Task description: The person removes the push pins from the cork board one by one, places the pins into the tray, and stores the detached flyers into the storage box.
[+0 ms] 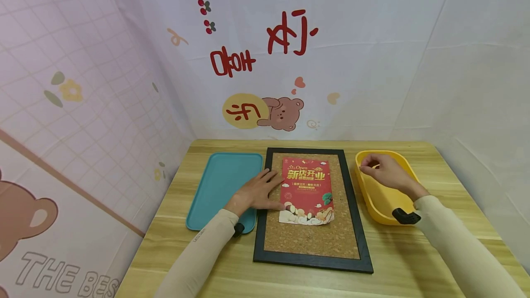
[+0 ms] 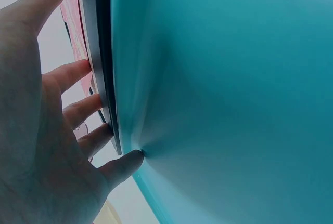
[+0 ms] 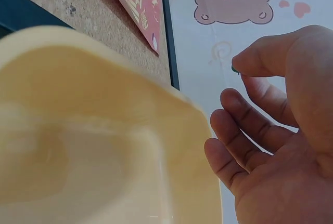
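A red printed poster (image 1: pixel 307 190) with a pale bottom strip lies on a black-framed cork board (image 1: pixel 310 240). Spread fingers of my left hand (image 1: pixel 258 191) rest over the board's left border, reaching the poster's left edge. At the right, my right hand (image 1: pixel 387 171) hovers above a yellow basin (image 1: pixel 387 197). In the right wrist view its thumb and index finger pinch a tiny green pushpin (image 3: pixel 235 69), mostly hidden by the fingertips; the other fingers are loosely bent.
A teal tray (image 1: pixel 223 183) lies left of the board, close against its frame. The wooden table (image 1: pixel 165 261) meets a patterned white cloth (image 1: pixel 356 72) behind it and at the sides.
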`<state>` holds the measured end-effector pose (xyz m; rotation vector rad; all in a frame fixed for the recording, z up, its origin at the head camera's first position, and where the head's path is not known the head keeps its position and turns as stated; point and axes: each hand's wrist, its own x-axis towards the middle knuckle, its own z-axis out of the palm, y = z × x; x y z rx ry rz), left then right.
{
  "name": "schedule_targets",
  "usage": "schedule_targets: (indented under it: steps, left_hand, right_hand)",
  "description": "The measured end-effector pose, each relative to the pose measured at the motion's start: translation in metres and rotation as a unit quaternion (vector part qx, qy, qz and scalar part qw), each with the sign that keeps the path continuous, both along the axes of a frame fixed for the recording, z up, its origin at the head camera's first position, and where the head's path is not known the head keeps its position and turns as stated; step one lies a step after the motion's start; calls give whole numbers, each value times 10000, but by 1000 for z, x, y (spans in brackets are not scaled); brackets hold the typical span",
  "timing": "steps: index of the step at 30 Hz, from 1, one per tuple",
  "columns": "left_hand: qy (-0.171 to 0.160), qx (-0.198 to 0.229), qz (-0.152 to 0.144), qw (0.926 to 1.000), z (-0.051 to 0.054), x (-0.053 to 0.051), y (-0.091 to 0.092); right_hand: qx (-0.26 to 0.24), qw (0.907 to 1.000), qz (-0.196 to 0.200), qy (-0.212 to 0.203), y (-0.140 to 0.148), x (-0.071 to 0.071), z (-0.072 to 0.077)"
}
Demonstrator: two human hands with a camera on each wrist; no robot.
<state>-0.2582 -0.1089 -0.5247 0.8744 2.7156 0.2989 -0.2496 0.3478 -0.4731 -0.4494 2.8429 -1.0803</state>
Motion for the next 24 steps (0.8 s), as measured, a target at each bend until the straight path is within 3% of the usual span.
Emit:
schedule_targets:
  steps: [24]
  left_hand:
    - [15, 24, 48, 10000, -2, 1, 0]
  right_hand:
    - [-44, 9995, -285, -140, 29, -4, -12]
